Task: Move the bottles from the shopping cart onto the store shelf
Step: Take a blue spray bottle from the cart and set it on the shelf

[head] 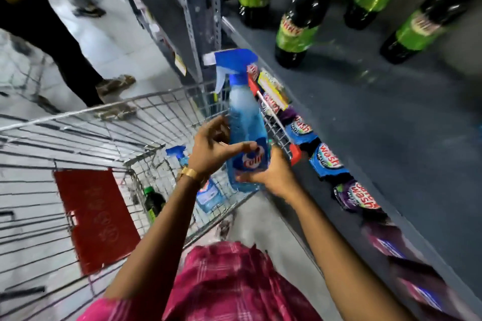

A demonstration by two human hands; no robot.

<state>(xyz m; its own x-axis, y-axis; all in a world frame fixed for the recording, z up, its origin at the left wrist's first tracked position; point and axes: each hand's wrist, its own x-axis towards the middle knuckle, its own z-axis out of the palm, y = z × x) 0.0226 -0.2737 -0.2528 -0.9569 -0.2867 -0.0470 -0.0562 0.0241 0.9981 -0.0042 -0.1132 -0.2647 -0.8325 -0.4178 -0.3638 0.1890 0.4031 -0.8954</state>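
Note:
A blue spray bottle [246, 122] with a blue trigger head stands upright in the air above the right rim of the wire shopping cart [109, 114]. My right hand [271, 172] grips its base from below. My left hand [214, 146] rests against its left side with the thumb across the label. Deep in the cart lie another blue spray bottle [206, 190] and a dark bottle with a green cap [152, 200]. The grey store shelf [365, 112] lies to the right, with several dark green-labelled bottles [294, 31] standing at its back.
A person's legs in dark trousers and sandals [114, 86] stand beyond the cart's far end. A red flap [96, 219] lies on the cart's folded seat. Packets labelled "wash" [328, 161] line the lower shelf beside the cart. A grey shelf upright [193, 21] rises ahead.

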